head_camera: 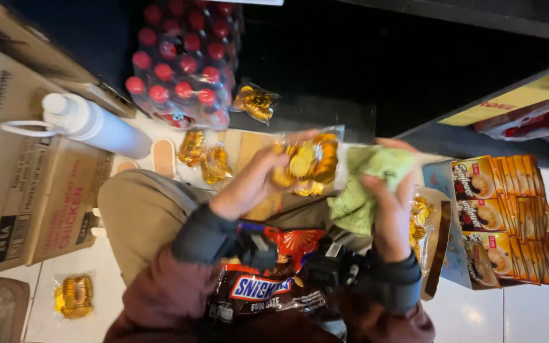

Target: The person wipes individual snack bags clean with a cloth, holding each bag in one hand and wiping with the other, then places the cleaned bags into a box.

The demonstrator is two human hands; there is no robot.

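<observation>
My left hand (249, 181) holds a clear bag of gold foil coins (306, 164) up in front of me. My right hand (392, 213) grips a pale green cloth (366, 184), pressed against the right side of that bag. Both hands are above my lap, where a brown and red candy bag (258, 289) lies. More clear bags of gold coins lie on the floor beyond my hands (203, 155) and another further back (257, 101).
A shrink-wrapped pack of red-capped bottles (182, 63) stands at the back. A white bottle (90, 124) lies on cardboard boxes (20, 178) at left. An open box of orange sachets (509, 216) sits at right. One coin bag (74, 295) lies on the floor tiles, lower left.
</observation>
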